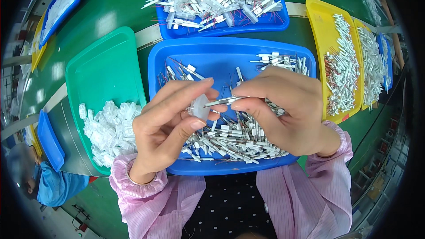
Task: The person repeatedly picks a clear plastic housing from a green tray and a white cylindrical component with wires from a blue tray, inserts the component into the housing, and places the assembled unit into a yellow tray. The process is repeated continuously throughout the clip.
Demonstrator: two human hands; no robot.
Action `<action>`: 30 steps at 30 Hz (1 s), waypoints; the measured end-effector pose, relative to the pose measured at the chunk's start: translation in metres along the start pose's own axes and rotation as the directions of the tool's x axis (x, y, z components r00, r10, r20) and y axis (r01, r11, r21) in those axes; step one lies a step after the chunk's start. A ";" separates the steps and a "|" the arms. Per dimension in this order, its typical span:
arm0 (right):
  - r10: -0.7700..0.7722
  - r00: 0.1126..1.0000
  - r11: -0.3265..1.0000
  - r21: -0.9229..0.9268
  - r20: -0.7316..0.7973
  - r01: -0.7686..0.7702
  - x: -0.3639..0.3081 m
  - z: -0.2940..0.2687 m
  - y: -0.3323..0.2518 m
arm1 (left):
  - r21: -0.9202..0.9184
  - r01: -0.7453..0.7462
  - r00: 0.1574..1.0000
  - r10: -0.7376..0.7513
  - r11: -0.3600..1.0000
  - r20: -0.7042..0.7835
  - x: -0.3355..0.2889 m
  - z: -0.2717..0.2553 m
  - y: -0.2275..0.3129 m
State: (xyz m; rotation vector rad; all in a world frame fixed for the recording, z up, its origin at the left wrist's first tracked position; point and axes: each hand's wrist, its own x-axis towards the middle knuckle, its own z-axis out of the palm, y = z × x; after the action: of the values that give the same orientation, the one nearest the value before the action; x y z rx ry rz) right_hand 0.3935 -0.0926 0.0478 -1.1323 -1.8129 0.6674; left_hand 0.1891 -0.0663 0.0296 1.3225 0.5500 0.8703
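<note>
Above the near blue tray, my left hand grips a translucent plastic housing between thumb and fingers. My right hand pinches a thin white-and-dark wired stick between thumb and forefinger. The stick's left end meets the face of the housing; how far it reaches inside I cannot tell. Below both hands, many similar white sticks with thin leads lie heaped in the tray. To the left, a green tray holds a pile of clear plastic housings.
Beyond the near tray, another blue tray is heaped with housings carrying sticks and red wires. On the right stand yellow trays of white sticks. A co-worker's blue sleeve shows at lower left, near a narrow blue tray.
</note>
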 end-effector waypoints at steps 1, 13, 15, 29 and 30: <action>-0.018 1.000 1.000 0.020 0.006 0.018 -0.001 0.003 0.001 | -0.034 -0.024 1.000 0.023 0.999 -0.012 0.000 0.001 -0.003; -0.145 0.989 0.986 -0.084 -0.020 0.143 -0.008 0.016 -0.001 | 0.298 -0.132 0.975 0.178 0.945 -0.134 -0.007 0.007 -0.015; -0.140 0.988 0.990 -0.023 -0.071 0.139 -0.010 0.017 -0.004 | 0.335 -0.115 0.977 0.167 0.935 -0.133 -0.009 0.006 -0.014; 0.484 0.833 0.164 -0.907 -0.270 -0.389 -0.056 -0.188 0.113 | 0.140 0.029 0.967 0.008 0.990 -0.255 -0.002 -0.001 -0.011; 0.488 0.838 0.188 -0.908 -0.244 -0.374 -0.070 -0.204 0.126 | 0.156 0.035 0.973 0.002 0.987 -0.231 -0.001 -0.001 -0.011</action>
State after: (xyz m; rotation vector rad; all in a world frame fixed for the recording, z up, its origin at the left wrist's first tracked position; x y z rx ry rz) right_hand 0.6412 -0.1011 0.0182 -2.5424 -1.9559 -0.2107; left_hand 0.1906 -0.0670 0.0185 1.3669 0.8255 0.9894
